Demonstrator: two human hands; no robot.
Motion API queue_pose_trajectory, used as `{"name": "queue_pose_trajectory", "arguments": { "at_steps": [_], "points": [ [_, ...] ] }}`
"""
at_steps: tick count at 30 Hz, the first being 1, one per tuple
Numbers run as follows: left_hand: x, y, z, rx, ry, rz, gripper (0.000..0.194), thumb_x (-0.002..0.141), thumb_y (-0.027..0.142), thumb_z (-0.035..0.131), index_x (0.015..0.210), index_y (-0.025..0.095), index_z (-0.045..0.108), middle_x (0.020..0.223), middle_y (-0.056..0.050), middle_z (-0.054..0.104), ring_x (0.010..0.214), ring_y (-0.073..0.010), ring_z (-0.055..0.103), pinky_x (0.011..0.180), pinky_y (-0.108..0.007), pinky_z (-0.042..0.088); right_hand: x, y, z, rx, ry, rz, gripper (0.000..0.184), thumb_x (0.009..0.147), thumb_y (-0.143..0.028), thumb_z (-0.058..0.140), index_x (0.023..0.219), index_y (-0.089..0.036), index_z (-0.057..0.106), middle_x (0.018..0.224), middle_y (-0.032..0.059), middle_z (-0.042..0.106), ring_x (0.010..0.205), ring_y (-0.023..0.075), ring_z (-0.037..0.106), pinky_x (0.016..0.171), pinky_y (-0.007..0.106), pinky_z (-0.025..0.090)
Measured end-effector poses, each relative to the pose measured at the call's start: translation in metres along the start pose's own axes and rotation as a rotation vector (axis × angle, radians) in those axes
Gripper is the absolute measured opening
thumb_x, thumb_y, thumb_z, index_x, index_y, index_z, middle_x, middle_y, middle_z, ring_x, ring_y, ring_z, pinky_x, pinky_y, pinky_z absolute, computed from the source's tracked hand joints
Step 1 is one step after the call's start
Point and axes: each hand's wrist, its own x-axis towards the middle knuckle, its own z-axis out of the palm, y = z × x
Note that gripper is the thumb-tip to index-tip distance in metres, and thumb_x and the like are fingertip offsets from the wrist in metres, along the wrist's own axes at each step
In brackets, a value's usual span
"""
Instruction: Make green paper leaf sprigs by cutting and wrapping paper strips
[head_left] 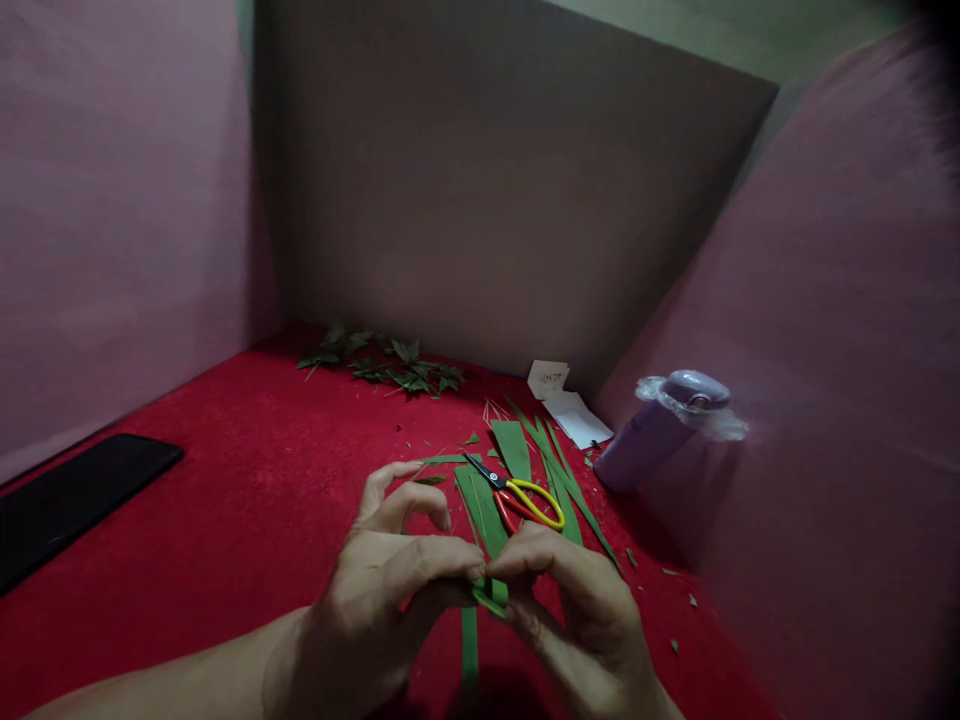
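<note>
My left hand (pixel 397 570) pinches a folded green leaf strip (pixel 491 597) between thumb and forefinger, its other fingers raised and curled. From the other side my right hand (pixel 574 600) grips the same strip at its fold, fingertips almost meeting the left ones. A long tail of green strip hangs below the hands. Just beyond them lie scissors (pixel 517 492) with one yellow and one red handle, resting on flat green leaf pieces (pixel 480 500). Part of the fold is hidden by my fingers.
Red cloth (pixel 247 480) covers the table. Leafy sprigs (pixel 409 370) lie at the back, near white papers (pixel 574 415). A purple bottle (pixel 649 435) with plastic around its top stands right, a black phone-like slab (pixel 82 500) left. Long leaf strips (pixel 566 470) and scraps are scattered about.
</note>
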Motion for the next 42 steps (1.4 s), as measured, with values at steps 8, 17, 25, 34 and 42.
{"name": "queue_pose_trajectory", "arguments": {
  "at_steps": [8, 17, 25, 34, 42],
  "points": [
    [-0.003, -0.001, -0.002, -0.055, -0.051, -0.007, 0.029, 0.075, -0.002, 0.057, 0.098, 0.017, 0.058, 0.079, 0.001, 0.067, 0.087, -0.0177, 0.050, 0.098, -0.048, 0.028, -0.004, -0.001, -0.001, 0.129, -0.032, 0.218, 0.014, 0.078, -0.021, 0.063, 0.092, -0.024, 0.063, 0.074, -0.0012, 0.059, 0.066, 0.0120, 0.052, 0.063, 0.023, 0.042],
    [-0.001, -0.002, -0.001, -0.020, -0.065, -0.027, 0.023, 0.077, 0.003, 0.059, 0.093, 0.019, 0.058, 0.076, 0.002, 0.067, 0.084, -0.0172, 0.053, 0.097, -0.047, 0.029, 0.000, 0.000, 0.005, 0.256, 0.032, 0.363, 0.012, 0.077, -0.027, 0.065, 0.076, -0.017, 0.058, 0.064, -0.0021, 0.052, 0.057, 0.0089, 0.046, 0.051, 0.020, 0.039],
    [-0.001, -0.006, -0.002, 0.062, -0.107, -0.017, 0.021, 0.079, 0.006, 0.057, 0.094, 0.020, 0.058, 0.076, 0.002, 0.066, 0.084, -0.0178, 0.052, 0.095, -0.048, 0.030, -0.003, 0.004, 0.011, 0.193, 0.092, 0.343, 0.011, 0.071, -0.011, 0.065, 0.071, -0.017, 0.056, 0.062, -0.0035, 0.053, 0.056, 0.0085, 0.048, 0.052, 0.020, 0.040],
    [0.000, -0.004, -0.003, 0.099, -0.092, -0.061, 0.021, 0.078, 0.005, 0.056, 0.091, 0.021, 0.058, 0.072, 0.001, 0.065, 0.082, -0.0179, 0.053, 0.093, -0.047, 0.031, -0.002, 0.002, 0.013, 0.298, 0.153, 0.353, 0.009, 0.075, -0.022, 0.066, 0.077, -0.018, 0.058, 0.064, -0.0027, 0.055, 0.056, 0.0088, 0.050, 0.050, 0.019, 0.041],
    [0.001, 0.001, -0.002, 0.114, -0.063, -0.094, 0.022, 0.078, 0.004, 0.054, 0.090, 0.021, 0.058, 0.069, 0.003, 0.064, 0.078, -0.0169, 0.054, 0.092, -0.047, 0.033, -0.001, 0.007, 0.010, 0.274, 0.158, 0.275, 0.005, 0.078, -0.022, 0.065, 0.079, -0.020, 0.060, 0.066, -0.0019, 0.055, 0.058, 0.0099, 0.050, 0.054, 0.021, 0.043]
  ]
}}
